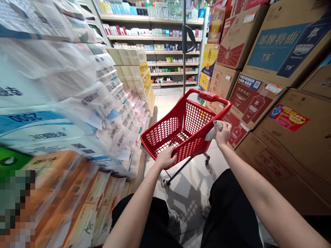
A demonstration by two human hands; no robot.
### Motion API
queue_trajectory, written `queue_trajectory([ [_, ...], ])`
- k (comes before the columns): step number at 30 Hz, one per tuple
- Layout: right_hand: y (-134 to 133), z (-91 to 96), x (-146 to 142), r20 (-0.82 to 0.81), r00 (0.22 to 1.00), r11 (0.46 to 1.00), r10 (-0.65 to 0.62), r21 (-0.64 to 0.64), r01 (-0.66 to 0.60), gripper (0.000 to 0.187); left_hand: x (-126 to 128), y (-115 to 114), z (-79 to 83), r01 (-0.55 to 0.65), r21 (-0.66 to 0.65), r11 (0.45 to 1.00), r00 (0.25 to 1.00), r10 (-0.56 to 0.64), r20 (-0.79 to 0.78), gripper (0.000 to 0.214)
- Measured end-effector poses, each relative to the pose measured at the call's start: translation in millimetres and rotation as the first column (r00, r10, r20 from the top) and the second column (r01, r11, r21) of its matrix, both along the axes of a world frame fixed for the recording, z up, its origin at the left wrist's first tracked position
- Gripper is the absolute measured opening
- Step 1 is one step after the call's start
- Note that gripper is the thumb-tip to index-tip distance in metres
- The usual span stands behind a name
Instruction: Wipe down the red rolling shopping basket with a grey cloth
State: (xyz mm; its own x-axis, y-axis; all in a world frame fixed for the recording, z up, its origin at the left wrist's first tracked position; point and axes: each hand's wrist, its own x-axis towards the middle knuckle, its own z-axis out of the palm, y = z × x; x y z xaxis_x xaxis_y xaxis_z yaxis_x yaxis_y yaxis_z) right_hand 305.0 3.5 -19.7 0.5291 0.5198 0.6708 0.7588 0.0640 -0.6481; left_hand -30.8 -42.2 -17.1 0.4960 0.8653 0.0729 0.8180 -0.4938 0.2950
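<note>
A small red shopping cart (196, 117) stands in a narrow shop aisle in front of me, its basket holding nothing. My left hand (165, 157) is closed over the near rim of the basket. My right hand (222, 132) grips a grey-white cloth (212, 132) and presses it against the basket's right side near the top rim. My knees in black trousers show below the cart.
Stacked packs of tissue paper (77, 103) wall the left side. Piled cardboard cartons (279, 103) wall the right side. A pole with a black handle (184, 38) rises behind the cart. Stocked shelves (165, 44) cross the aisle's far end. The tiled floor (168, 100) runs ahead.
</note>
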Motion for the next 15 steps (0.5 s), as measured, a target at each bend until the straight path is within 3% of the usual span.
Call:
queue_trajectory([
  [7, 17.6, -2.7, -17.8, -0.19, 0.981, 0.999, -0.044, -0.012, 0.043, 0.04, 13.6, -3.6, -0.7, -0.006, 0.017, 1.0, 0.999, 0.007, -0.037, 0.015],
  [12, 15.9, -8.0, -26.7, -0.161, 0.987, 1.0, -0.002, 0.004, 0.003, 0.034, 13.5, -4.1, 1.8, -0.036, 0.003, 0.999, 0.998, 0.037, -0.057, 0.015],
  [15, 11.3, -9.3, -20.4, -0.175, 0.984, 0.999, -0.044, -0.01, 0.043, 0.038, 13.7, -3.2, 3.6, -0.05, 0.002, 0.999, 0.997, 0.05, -0.056, 0.015],
])
